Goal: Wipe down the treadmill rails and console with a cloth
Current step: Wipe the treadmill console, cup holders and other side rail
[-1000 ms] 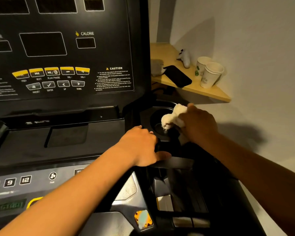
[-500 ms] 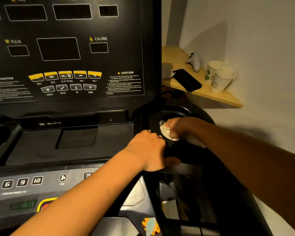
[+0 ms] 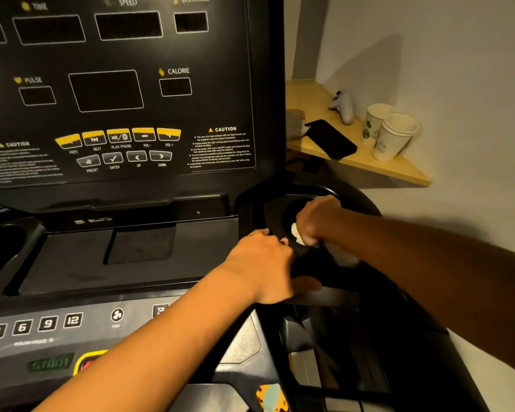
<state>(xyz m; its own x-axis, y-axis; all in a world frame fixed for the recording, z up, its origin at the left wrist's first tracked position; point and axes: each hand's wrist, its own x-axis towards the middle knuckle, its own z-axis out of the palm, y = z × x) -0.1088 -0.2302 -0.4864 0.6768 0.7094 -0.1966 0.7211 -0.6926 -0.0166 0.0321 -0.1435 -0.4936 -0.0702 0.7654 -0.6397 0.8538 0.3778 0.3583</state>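
Observation:
The black treadmill console [image 3: 116,93] fills the left and upper view, with dark displays and yellow buttons. At its right side is a round cup holder [image 3: 292,209]. My right hand [image 3: 317,221] is pressed into that cup holder, fingers closed around a white cloth [image 3: 296,233], most of which is hidden under the fist. My left hand [image 3: 265,266] rests just left of the cup holder, fingers curled over the console's edge and thumb on a dark handlebar [image 3: 333,295].
A wooden shelf [image 3: 369,162] on the wall to the right holds a black phone [image 3: 330,139], two paper cups [image 3: 390,135], a white controller [image 3: 344,105] and a grey object. A second cup holder [image 3: 0,245] sits at the console's left. The lower panel shows speed buttons.
My right hand has pushed the cloth down into the cup holder, so less cloth shows. The view has shifted, bringing more of the console's left side in. My left hand keeps its grip.

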